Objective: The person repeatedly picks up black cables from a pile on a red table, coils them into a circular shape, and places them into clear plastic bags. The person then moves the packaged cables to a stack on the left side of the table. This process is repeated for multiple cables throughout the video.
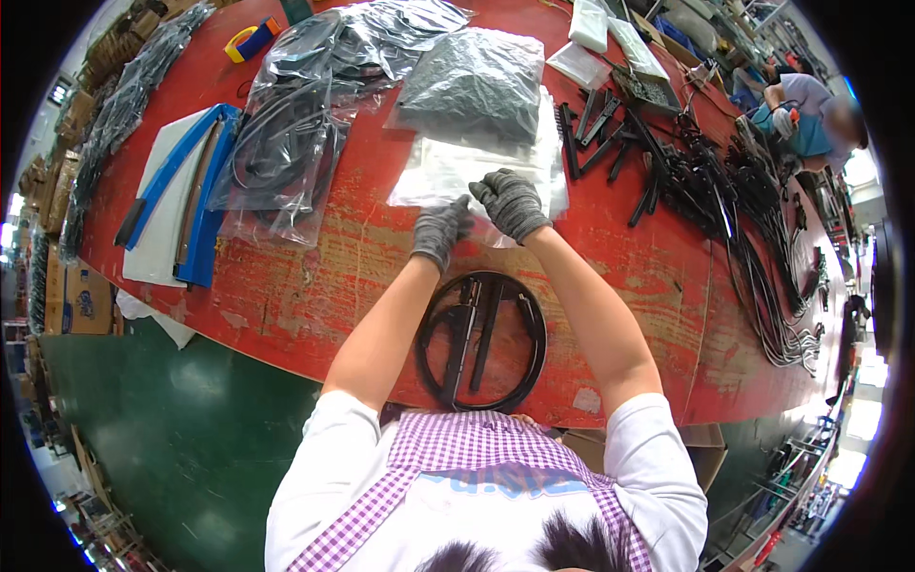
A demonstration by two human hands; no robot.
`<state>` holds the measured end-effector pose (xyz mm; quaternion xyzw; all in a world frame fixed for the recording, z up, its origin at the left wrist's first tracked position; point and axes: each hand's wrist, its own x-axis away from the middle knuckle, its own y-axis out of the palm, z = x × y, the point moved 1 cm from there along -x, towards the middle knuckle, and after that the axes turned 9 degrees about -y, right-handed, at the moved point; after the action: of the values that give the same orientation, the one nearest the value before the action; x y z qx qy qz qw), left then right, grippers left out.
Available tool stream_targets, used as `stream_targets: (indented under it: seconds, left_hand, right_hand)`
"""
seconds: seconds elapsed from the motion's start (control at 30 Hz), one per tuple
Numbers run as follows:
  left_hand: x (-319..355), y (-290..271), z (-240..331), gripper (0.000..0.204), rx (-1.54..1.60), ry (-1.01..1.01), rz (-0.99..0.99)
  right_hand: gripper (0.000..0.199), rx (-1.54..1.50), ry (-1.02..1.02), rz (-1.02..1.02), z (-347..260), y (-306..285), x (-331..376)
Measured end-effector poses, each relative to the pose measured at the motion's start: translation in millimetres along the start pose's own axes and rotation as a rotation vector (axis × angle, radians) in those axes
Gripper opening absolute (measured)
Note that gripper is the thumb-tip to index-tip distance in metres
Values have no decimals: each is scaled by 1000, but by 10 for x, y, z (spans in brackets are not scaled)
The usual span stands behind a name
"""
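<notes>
1. Standing at a worn red table [286,286], a person in a white shirt and checked apron reaches forward with both arms.
2. Nearest the body, at lower centre, lies a coiled black cable ring [483,340] with straight black parts across it, untouched.
3. Just beyond, at centre frame, the left hand [440,231] and right hand [510,202], both in grey knit gloves, pinch the near edge of a stack of clear plastic bags [457,172]; fingers are curled onto the film.
4. Judging by this, the step is separating one bag; the next move seems to call for peeling a single layer open.
5. Farther, a filled bag of dark parts [474,84] rests on the stack.
6. Upper left, clear bags holding black cables [286,143].
7. Right, loose black cables [753,219].
</notes>
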<state>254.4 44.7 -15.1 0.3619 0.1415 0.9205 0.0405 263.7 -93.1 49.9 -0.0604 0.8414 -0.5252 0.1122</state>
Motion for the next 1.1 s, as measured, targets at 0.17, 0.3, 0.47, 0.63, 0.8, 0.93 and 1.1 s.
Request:
stream_targets:
  seconds: [0.17, 0.3, 0.47, 0.63, 0.8, 0.93, 1.1]
  left_hand:
    - [148, -377, -253, 26, -337, 381, 359]
    - [415, -456, -196, 39, -945, 1383, 855]
    - [538, -106, 127, 37, -1368, 1380, 709]
    - [407, -362, 291, 23, -1813, 1271, 516]
    - [571, -317, 324, 29, -1812, 1299, 418]
    - [693, -217, 261, 34, -1948, 976, 644]
    - [77, -258, -37, 50, -1997, 880, 419]
  right_hand:
    - [35, 84, 166, 180, 136, -161, 89]
    - [32, 159, 57, 140, -9, -193, 106]
    - [30, 205, 67, 193, -47, -210, 123]
    - [25, 346, -144, 495, -406, -404, 536]
    - [41, 579, -202, 374, 21, 97, 930]
    - [47, 739, 47, -50, 505, -166, 1051]
    - [57, 458, 65, 39, 746, 214, 1351]
